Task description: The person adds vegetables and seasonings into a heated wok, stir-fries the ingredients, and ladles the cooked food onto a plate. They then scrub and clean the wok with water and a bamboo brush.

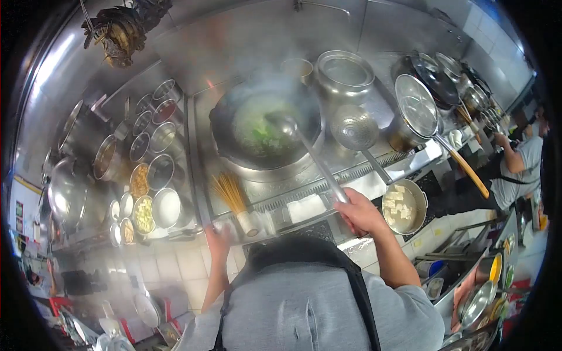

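Note:
My right hand (360, 212) is wrapped round the handle end of a long metal ladle (319, 158). The ladle's bowl is inside a large dark wok (219, 126), over steaming liquid with green pieces in it. My left hand (218, 238) is at the stove's front edge, left of a bamboo brush (232, 199). Its fingers are blurred, and whether they hold anything is unclear. A perforated metal skimmer (355, 127) lies right of the wok.
At the left stand several metal containers (170, 208) of ingredients. A lidded pot (345, 71) and a wood-handled strainer (416, 105) are at the right. Below them is a pot with white cubes (404, 207). Another person (518, 169) stands at the far right.

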`<state>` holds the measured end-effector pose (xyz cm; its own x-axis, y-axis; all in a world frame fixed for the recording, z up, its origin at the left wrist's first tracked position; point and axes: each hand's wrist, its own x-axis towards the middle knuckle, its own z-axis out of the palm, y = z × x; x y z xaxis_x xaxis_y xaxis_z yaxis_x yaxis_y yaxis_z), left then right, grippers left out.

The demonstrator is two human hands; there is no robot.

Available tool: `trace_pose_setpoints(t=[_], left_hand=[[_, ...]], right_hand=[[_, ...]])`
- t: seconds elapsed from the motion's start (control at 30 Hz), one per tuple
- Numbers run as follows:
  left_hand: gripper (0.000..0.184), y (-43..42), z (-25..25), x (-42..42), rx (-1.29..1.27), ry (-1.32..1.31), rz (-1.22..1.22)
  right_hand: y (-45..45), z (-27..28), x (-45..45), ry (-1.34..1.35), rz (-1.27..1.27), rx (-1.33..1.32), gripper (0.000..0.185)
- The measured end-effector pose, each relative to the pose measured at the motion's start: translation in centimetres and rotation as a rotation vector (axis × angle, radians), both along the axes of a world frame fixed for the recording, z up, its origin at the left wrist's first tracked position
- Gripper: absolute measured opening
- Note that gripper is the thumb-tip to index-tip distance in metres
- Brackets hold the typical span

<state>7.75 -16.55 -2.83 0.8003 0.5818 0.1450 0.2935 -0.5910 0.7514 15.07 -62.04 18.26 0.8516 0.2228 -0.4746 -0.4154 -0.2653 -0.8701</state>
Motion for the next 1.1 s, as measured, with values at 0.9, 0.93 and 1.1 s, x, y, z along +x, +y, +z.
trace_pose_setpoints(t=[0.9,0.93,1.1], left_hand=[[0.052,-5.8,8.0,-6.7,-1.706,-0.375,0.14],[0.054,-6.3,8.8,-5.7,-1.662,-0.364,0.142],[0.054,-6.2,8.1,-1.2,-1.527,-0.246,0.132]], right_hand=[[0.7,-4.8,10.8,-0.157,0.148,-0.026,0.034],[1.2,-4.5,11.9,-0.192,0.112,-0.101,0.033],[4.5,-4.9,15.3,-0.21,0.225,-0.19,0.031]])
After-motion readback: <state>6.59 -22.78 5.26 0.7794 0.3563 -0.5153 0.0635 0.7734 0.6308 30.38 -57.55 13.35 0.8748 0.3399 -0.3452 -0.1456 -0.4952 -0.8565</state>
